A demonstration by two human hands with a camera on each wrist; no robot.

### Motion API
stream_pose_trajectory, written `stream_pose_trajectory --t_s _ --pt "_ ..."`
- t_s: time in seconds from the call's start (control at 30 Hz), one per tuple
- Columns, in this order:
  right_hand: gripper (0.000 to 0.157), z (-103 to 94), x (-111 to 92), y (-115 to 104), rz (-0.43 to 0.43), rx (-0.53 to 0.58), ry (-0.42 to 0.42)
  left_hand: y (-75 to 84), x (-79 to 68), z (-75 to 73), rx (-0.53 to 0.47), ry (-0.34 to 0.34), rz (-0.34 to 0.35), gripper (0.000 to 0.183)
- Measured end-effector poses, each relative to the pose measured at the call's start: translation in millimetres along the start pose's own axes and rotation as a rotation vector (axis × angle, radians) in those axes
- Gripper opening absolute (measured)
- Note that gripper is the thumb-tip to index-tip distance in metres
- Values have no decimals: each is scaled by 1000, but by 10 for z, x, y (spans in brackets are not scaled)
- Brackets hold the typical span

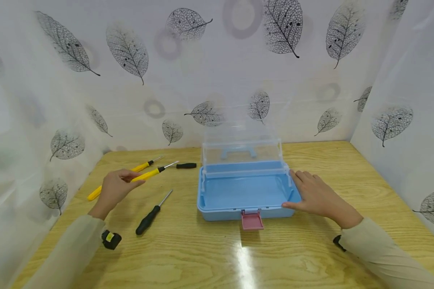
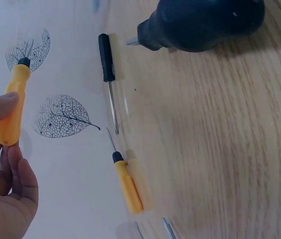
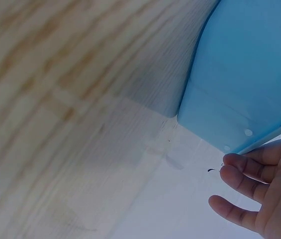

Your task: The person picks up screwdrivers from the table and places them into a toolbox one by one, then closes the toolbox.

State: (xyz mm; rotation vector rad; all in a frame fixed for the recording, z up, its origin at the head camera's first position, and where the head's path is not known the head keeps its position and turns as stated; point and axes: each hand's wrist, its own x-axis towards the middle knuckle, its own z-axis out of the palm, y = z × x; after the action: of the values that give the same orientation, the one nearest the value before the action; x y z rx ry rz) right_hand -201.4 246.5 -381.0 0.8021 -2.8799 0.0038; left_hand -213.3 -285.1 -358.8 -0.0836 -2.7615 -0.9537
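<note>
My left hand (image 1: 116, 186) pinches a yellow screwdriver (image 1: 150, 174) above the table's left side, its tip pointing away to the right. Behind it lies another yellow screwdriver (image 1: 141, 166), partly hidden. A yellow handle end (image 1: 95, 193) shows left of the hand; the hand covers what adjoins it. At right, my right hand (image 1: 316, 196) rests on the right side of a light-blue box (image 1: 246, 214), thumb at the front rim. The box's clear lid (image 1: 242, 150) stands raised. In the right wrist view, relaxed fingers (image 3: 239, 179) touch the box's outer edge (image 3: 239, 94).
A large black-handled screwdriver (image 1: 149, 220) lies between the left hand and the box. Farther back is a small black screwdriver (image 1: 186, 165). A pink latch (image 1: 252, 220) hangs down at the box front. Beside the left sleeve sits a black object (image 1: 111, 239) with a yellow patch.
</note>
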Motion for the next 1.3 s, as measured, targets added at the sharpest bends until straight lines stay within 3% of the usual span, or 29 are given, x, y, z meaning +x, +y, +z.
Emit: stream_pose_trajectory --t_s 0.23,0.43,0.8,1.13,1.3 --pt "102 -9 -6 -5 -1 3 2 88 24 -27 -14 -33 -14 35" --pt "102 0 -11 2 -3 1 3 149 64 -43 -11 -38 15 34" --pt "103 -12 -2 0 -4 -1 -1 336 203 -9 -38 -79 21 34" --pt "101 10 -5 -2 7 5 -3 523 362 71 -55 -100 63 31" --pt "101 7 -2 -1 1 -1 4 641 437 134 -69 -75 118 30"
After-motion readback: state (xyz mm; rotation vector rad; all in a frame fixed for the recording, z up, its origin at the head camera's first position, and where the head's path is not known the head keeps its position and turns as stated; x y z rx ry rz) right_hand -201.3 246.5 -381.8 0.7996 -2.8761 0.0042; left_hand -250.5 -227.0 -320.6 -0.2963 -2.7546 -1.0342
